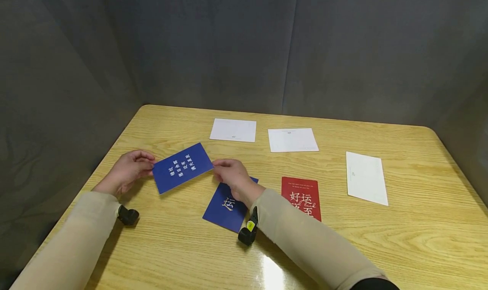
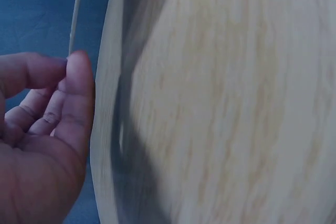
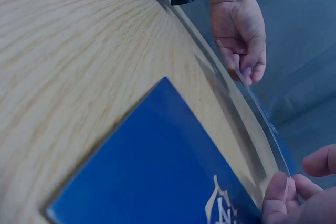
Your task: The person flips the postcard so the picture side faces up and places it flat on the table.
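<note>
A blue card with white writing (image 1: 182, 168) is held up off the table, tilted, between both hands. My left hand (image 1: 131, 170) pinches its left end between thumb and fingers; in the left wrist view the card (image 2: 77, 14) shows edge-on above the fingertips. At the card's right end, the fingers of my right hand (image 1: 234, 178) grip the corner. Beneath the right hand and wrist lies a second blue card with a gold character (image 1: 225, 207), partly covered. The right wrist view shows this lower blue card (image 3: 152, 150) flat on the wood.
A red card (image 1: 301, 192) lies right of the right hand, partly hidden by the sleeve. Three white-faced cards rest farther off: one at back left (image 1: 233, 130), one at back middle (image 1: 292, 140), one at right (image 1: 367, 178). Dark curtains (image 1: 213, 44) surround the wooden table (image 1: 419, 239).
</note>
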Demonstrator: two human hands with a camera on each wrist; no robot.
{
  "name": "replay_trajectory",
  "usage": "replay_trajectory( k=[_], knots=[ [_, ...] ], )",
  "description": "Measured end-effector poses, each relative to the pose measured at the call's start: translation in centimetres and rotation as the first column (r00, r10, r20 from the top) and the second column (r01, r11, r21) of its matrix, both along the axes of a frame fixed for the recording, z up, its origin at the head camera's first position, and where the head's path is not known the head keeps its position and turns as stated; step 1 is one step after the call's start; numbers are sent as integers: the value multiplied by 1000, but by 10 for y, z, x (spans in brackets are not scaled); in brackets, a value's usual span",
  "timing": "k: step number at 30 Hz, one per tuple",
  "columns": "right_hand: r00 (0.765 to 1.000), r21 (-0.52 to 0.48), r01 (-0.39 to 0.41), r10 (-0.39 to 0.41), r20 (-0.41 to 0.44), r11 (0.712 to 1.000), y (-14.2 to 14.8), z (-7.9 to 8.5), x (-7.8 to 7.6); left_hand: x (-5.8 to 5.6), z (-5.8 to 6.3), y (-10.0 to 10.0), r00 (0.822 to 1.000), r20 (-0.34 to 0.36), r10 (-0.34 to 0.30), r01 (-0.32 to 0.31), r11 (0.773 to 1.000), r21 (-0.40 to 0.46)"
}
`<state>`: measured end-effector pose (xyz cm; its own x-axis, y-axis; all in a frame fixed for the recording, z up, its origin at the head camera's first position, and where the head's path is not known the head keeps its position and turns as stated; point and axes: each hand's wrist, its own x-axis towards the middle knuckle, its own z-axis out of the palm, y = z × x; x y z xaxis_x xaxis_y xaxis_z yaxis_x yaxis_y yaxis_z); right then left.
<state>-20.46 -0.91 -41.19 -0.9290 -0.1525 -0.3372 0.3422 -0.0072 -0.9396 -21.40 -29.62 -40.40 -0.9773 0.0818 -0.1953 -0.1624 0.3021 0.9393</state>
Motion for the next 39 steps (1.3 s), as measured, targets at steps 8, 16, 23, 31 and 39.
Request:
replay_trajectory(
  k=[8,16,23,31,39],
  knots=[
    [998,-34,-67,67,7,997,-2,6,3,0,-3,1,1000,-7,26,-27,996,-90],
    [987,-50,-157,159,40,986,-3,9,1,1,-2,0,999,18,28,-25,988,-151],
    [982,-44,-180,182,52,983,-1,14,-5,2,-2,1,999,32,3,2,991,-136],
    [978,-80,-190,195,73,979,1,13,-6,4,3,10,999,44,-2,14,960,-279],
    [974,-92,-208,215,70,974,2,13,-6,3,7,17,998,7,-60,57,905,-422]
  ],
)
